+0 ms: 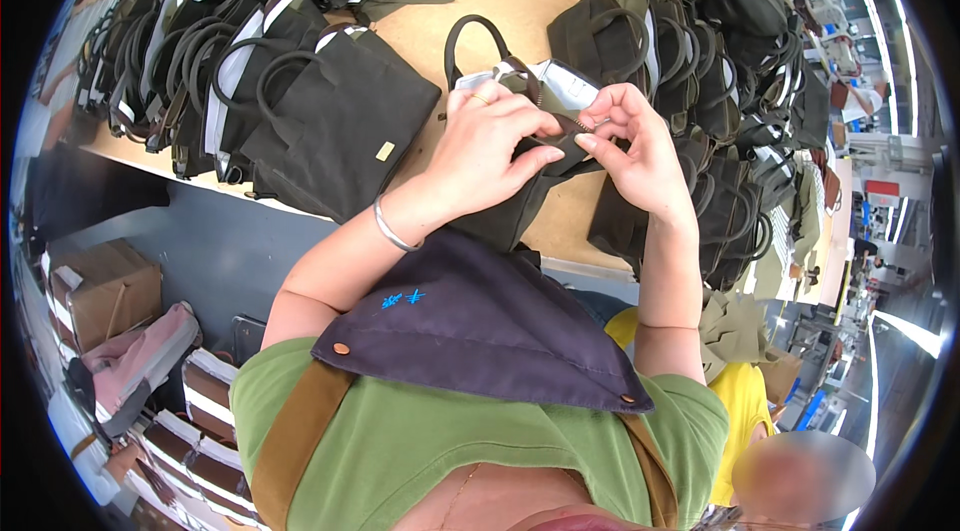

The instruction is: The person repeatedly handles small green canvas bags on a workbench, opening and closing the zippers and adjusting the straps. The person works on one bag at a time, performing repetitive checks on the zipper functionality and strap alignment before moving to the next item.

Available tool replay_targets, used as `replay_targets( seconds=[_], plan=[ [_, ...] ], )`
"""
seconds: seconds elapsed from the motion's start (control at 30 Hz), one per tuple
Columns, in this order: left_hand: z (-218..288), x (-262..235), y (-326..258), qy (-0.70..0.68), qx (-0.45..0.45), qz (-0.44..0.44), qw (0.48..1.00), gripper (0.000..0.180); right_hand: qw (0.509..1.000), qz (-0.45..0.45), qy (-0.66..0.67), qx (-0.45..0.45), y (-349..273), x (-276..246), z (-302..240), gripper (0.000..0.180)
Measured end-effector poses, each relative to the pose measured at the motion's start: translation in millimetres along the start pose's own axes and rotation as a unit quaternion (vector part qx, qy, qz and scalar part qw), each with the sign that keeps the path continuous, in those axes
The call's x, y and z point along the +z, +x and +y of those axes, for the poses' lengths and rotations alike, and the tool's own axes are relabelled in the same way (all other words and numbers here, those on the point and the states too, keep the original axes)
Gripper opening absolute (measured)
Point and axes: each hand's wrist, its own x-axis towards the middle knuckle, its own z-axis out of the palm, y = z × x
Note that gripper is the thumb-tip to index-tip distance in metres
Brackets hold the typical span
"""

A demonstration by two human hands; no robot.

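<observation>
I hold a dark olive handbag (pixel 510 216) with a pale lining over the edge of a wooden table (pixel 500 1). My left hand (pixel 490 136) grips the bag's top edge, a ring on one finger and a silver bangle at the wrist. My right hand (pixel 635 146) pinches the same top edge at the zip, fingertips almost touching those of the left. The bag's dark loop handle (pixel 465 31) stands up behind my left hand.
Piles of matching dark bags lie on the table at the left (pixel 330 121) and the right (pixel 730 81). A cardboard box (pixel 105 286) and stacked goods (pixel 200 421) sit on the floor at lower left. Another person in yellow (pixel 745 396) is at lower right.
</observation>
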Motion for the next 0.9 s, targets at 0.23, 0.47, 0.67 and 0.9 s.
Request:
replay_targets(
  seconds=[0.23,0.47,0.67,0.9],
  plan=[
    [1,17,-7,-0.096,-0.053,0.012,0.994,0.012,1.000,-0.017,0.025,0.008,-2,0,-5,0.028],
    [-7,-31,12,0.074,0.026,-0.038,0.996,0.015,0.992,-0.046,-0.120,0.004,-8,7,-7,0.053],
    [-71,-52,12,0.266,0.046,-0.218,0.938,0.027,0.989,-0.071,-0.071,-0.111,-8,19,10,0.028],
    [-36,-46,-6,0.268,0.176,-0.019,0.947,0.020,0.934,0.074,-0.247,-0.246,-38,-30,2,0.030]
  ],
)
